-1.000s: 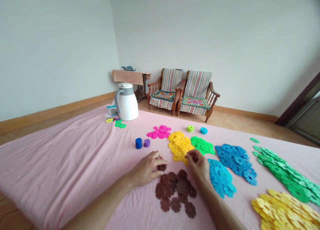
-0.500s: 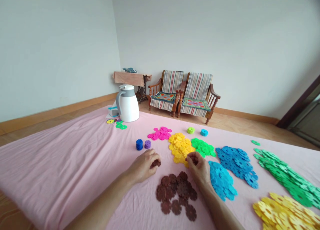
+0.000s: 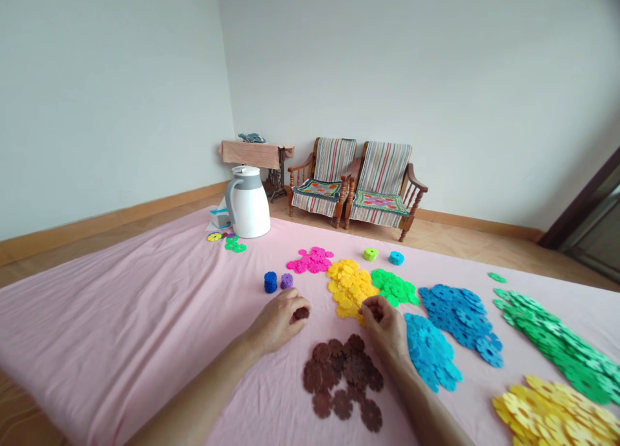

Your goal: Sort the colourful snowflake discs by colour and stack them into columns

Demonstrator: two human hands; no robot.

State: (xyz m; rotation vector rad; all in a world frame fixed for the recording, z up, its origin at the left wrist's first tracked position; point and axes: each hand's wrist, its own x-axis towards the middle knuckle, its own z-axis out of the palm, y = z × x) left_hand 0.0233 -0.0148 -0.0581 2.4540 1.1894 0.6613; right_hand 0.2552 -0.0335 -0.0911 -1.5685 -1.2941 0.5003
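My left hand [image 3: 278,320] is closed around brown flower-shaped plastic discs [image 3: 301,313], their edges showing between thumb and fingers; how many is hidden. Fingers of my right hand [image 3: 385,323] are pinched together at the near edge of a yellow disc pile [image 3: 351,288]. A bit of dark brown, apparently another such disc, shows inside that pinch, mostly covered. Between my forearms lies a loose pile of brown discs [image 3: 341,375]. Just beyond my left hand stand a dark blue disc stack [image 3: 270,282] and a purple stack [image 3: 287,281].
Pink [image 3: 310,260], bright green [image 3: 394,287], light blue [image 3: 431,352], blue [image 3: 462,320], green [image 3: 552,336] and larger yellow [image 3: 552,410] disc piles cover the pink cloth [image 3: 145,317]. Lime [image 3: 371,253] and blue [image 3: 396,257] stacks stand farther back. A white jug [image 3: 250,204] is at far left.
My left hand has turned slightly, so less of the brown discs shows. My right hand keeps its pinch in nearly the same place. The piles look unchanged.
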